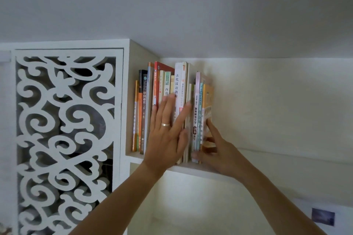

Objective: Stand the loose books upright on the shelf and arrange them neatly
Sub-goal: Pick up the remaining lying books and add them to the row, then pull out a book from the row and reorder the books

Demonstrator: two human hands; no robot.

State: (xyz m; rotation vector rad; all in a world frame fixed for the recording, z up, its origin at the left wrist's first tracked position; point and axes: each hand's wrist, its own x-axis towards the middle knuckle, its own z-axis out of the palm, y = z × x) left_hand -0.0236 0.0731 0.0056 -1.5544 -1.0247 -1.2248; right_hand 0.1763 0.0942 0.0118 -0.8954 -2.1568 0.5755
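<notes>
A row of several books (pixel 177 86) stands upright on a white shelf (pixel 191 170), packed against the cabinet side on the left. My left hand (pixel 168 131), wearing a ring, lies flat with fingers spread on the spines in the middle of the row. My right hand (pixel 215 149) presses against the cover of the yellow book (pixel 207 99) at the right end of the row, its thumb at the lower edge of the thin books (pixel 198 116) beside it. The bottoms of several spines are hidden behind both hands.
A white cabinet door with a carved scroll lattice (pixel 65 120) fills the left. The shelf board runs on to the right along a cream wall (pixel 277 101). The ceiling (pixel 172 5) is close above. A small dark picture (pixel 323 216) shows at lower right.
</notes>
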